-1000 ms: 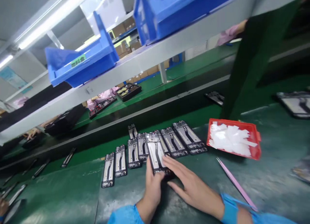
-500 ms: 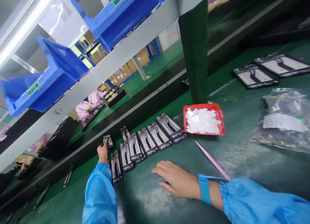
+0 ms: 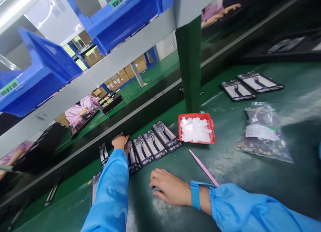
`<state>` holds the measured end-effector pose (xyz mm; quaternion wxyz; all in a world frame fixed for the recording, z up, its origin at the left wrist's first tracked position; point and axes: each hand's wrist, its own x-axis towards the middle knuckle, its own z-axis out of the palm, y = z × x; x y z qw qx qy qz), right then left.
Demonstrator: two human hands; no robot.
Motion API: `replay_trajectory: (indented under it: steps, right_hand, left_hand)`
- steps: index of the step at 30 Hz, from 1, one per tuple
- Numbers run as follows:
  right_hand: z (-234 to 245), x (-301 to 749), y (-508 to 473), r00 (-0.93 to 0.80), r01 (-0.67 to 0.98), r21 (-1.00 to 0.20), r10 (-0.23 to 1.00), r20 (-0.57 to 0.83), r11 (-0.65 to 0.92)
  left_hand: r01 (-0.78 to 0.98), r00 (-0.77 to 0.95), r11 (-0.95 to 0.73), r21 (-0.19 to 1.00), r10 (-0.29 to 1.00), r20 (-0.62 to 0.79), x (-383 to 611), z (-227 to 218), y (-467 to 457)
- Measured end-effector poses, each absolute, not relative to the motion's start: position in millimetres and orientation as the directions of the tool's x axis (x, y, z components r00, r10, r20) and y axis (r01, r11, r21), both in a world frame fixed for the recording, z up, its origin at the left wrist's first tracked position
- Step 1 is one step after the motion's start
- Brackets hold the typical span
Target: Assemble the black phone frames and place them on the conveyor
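My left hand (image 3: 120, 142) reaches over the far side of a row of phone mid-frames (image 3: 142, 150), with a dark edge showing just past its fingers. Its fingertips are mostly hidden, so I cannot tell whether they grip that piece. Two more phone mid-frames, a small one (image 3: 103, 152) and one partly under the sleeve (image 3: 96, 181), lie left of my forearm. My right hand (image 3: 169, 187) rests palm down on the green mat, fingers loosely bent and apart, holding nothing. Beyond its wrist lies a pair of pink tweezers (image 3: 204, 167).
A red tray (image 3: 212, 133) of white paper pieces stands by a green post (image 3: 190, 68). Rightward are a clear bag of parts (image 3: 263, 135) and two phone mid-frames (image 3: 247, 86). Blue bins (image 3: 127, 19) sit on the shelf rail overhead. Co-workers in pink (image 3: 81, 108) sit across the line.
My left hand has moved right, from the leftmost far phone mid-frame to above the row, and that piece now lies apart from it. My right hand keeps its place while the view shifts.
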<state>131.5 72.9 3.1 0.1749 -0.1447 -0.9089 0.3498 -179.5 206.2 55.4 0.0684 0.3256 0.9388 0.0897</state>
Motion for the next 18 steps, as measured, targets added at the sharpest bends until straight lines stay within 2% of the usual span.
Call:
replay_trajectory:
  steps: [3, 6, 10, 13, 15, 16, 17, 18]
  right_hand:
    - [3, 131, 74, -0.891, 0.141, -0.69, 0.395, 0.224, 0.71]
    - [1, 129, 74, -0.887, 0.131, -0.694, 0.396, 0.236, 0.708]
    - [-2, 129, 77, -0.87, 0.086, -0.717, 0.403, 0.284, 0.691]
    - [0, 131, 81, -0.792, 0.047, -0.787, 0.503, 0.346, 0.615]
    - [4, 132, 83, -0.716, 0.05, -0.842, 0.607, 0.345, 0.537]
    - [6, 132, 83, -0.694, 0.056, -0.861, 0.639, 0.331, 0.506]
    - [8, 133, 83, -0.687, 0.062, -0.874, 0.656, 0.314, 0.483]
    - [10, 133, 83, -0.688, 0.071, -0.882, 0.663, 0.294, 0.465]
  left_hand:
    - [0.604, -0.782, 0.765, 0.225, 0.623, -0.022, -173, 66, 208]
    - [0.622, -0.774, 0.725, 0.298, 0.626, 0.093, -170, 84, 204]
    - [0.721, -0.688, 0.542, 0.433, 0.637, 0.348, -159, 112, 198]
    - [0.781, -0.608, 0.375, 0.499, 0.638, 0.472, -137, 118, 175]
    - [0.773, -0.572, 0.247, 0.585, 0.671, 0.472, -111, 106, 145]
    - [0.695, -0.545, 0.102, 0.711, 0.72, 0.43, -95, 96, 126]
    - [0.547, -0.534, -0.004, 0.837, 0.768, 0.353, -78, 84, 107]
    - [0.376, -0.529, -0.041, 0.926, 0.811, 0.251, -61, 72, 88]
